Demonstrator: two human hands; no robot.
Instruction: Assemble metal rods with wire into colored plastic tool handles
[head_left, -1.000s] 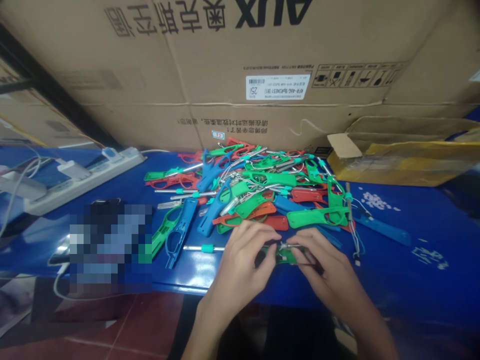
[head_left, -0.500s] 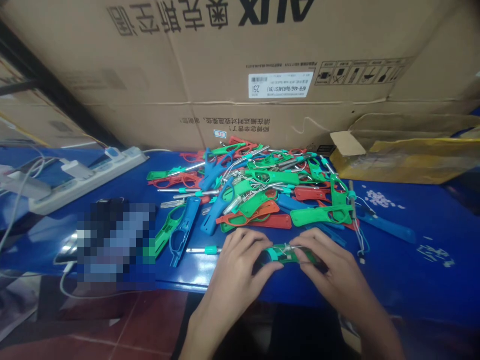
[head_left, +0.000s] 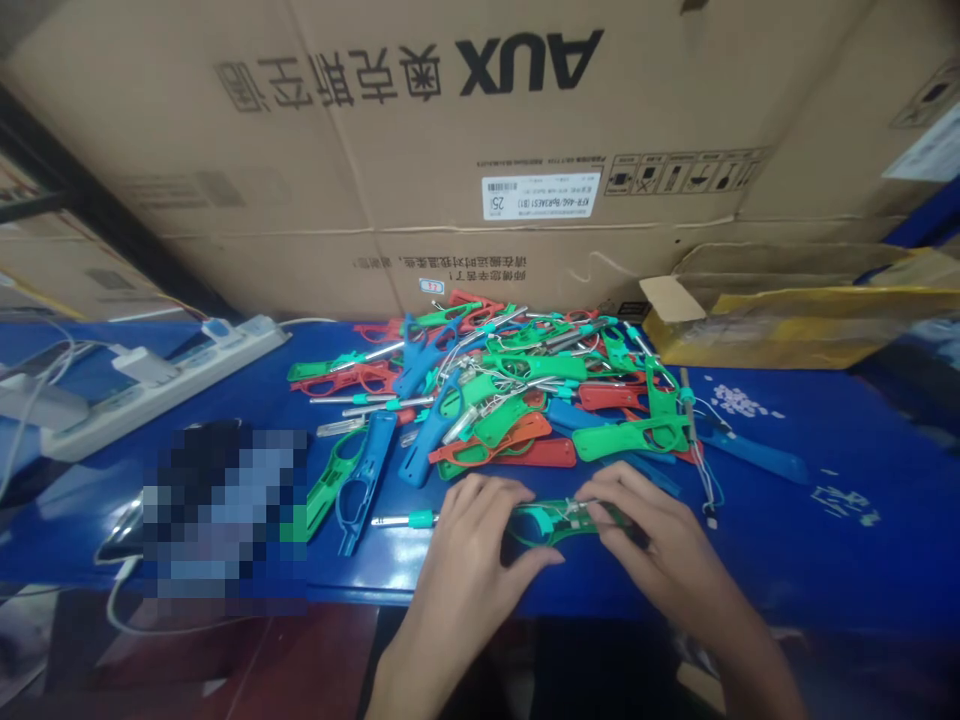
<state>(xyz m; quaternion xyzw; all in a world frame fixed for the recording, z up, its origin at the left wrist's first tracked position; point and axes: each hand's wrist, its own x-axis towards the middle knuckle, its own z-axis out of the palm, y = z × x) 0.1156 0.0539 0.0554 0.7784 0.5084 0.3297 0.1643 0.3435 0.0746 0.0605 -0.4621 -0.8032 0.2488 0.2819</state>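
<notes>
My left hand (head_left: 472, 545) and my right hand (head_left: 645, 540) together grip a green plastic handle piece (head_left: 551, 520) that has thin wires on it, low over the blue table (head_left: 787, 560) near its front edge. The left fingers curl round its left end. At its right end the right fingers pinch it. Just behind lies a heap of green, red and blue plastic handle pieces (head_left: 510, 400) mixed with metal rods. A metal rod with a teal collar (head_left: 409, 519) lies to the left of my left hand.
A large brown cardboard box (head_left: 465, 150) stands along the back. An open carton with yellow wrapping (head_left: 787, 320) is at the right. A white power strip (head_left: 150, 375) with cables lies at the left. Small white bits (head_left: 739, 400) are scattered at the right.
Both hands stay on the green piece and have shifted slightly toward me. The camera view has tilted, showing more of the box.
</notes>
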